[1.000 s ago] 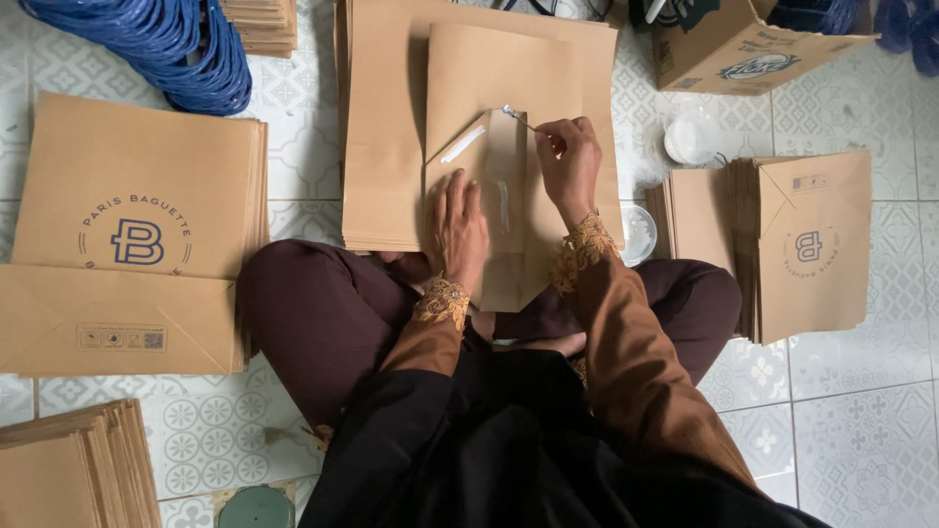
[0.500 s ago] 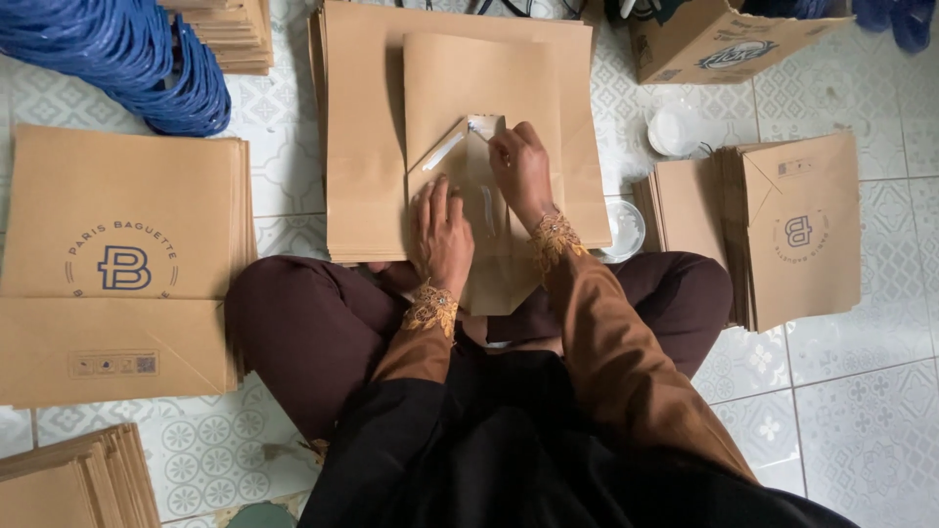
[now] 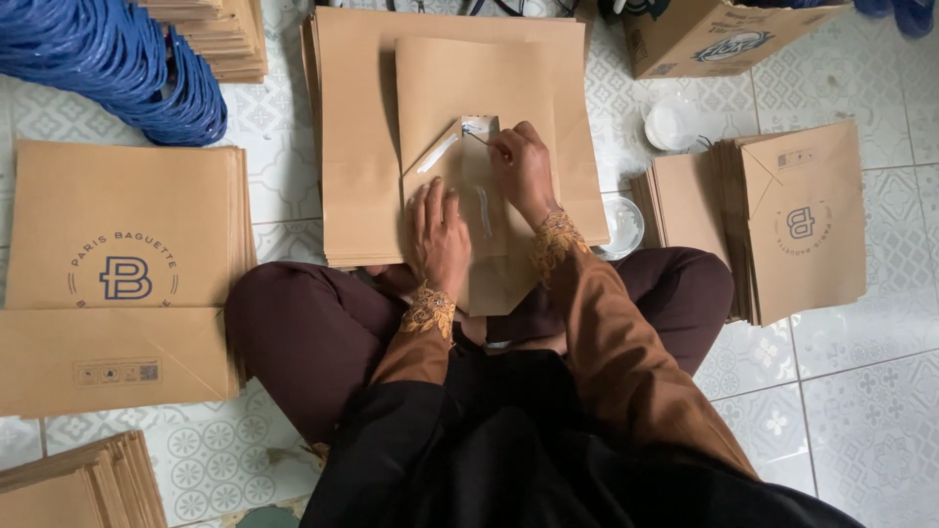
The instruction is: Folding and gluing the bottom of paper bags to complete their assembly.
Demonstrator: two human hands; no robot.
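- My left hand (image 3: 437, 238) lies flat, fingers spread, on the folded bottom of the brown paper bag (image 3: 489, 166) on my lap, pinning the flaps so they stay put.
- My right hand (image 3: 521, 168) is closed in a pinch on a thin glue stick (image 3: 478, 137), its tip touching the upper flap where white paste shows.
- A white glue streak (image 3: 437, 153) runs along the left diagonal fold; another runs down the middle flap beside my left fingers.
- The bag rests on a stack of flat bags (image 3: 357, 137), which gives a firm, level surface.
- A small glue dish (image 3: 622, 226) sits just beside my right wrist, within easy reach.
- Finished-looking printed bags (image 3: 117, 274) lie at my left, another pile (image 3: 797, 225) at my right.
- Blue handle cords (image 3: 127, 68) lie heaped at the upper left, well apart.
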